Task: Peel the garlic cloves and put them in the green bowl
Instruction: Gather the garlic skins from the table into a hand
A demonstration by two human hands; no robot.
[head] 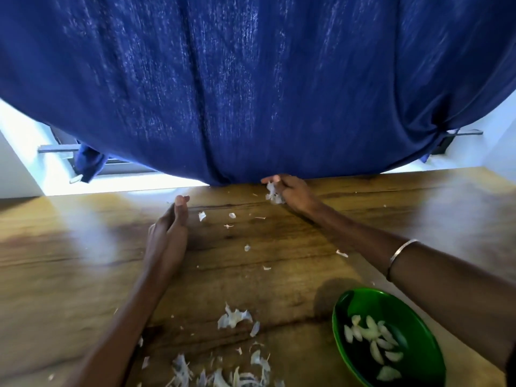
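- Left hand (169, 227) stretched forward, set on edge, fingers straight and together, holding nothing.
- Right hand (290, 189) reaching further out, fingers curled, forearm crossing from the right.

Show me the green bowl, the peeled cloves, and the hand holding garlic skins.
green bowl (339, 311): head view, bare left rim.
peeled cloves (372, 335): head view, middle of pile.
right hand (293, 191): head view, back of hand.
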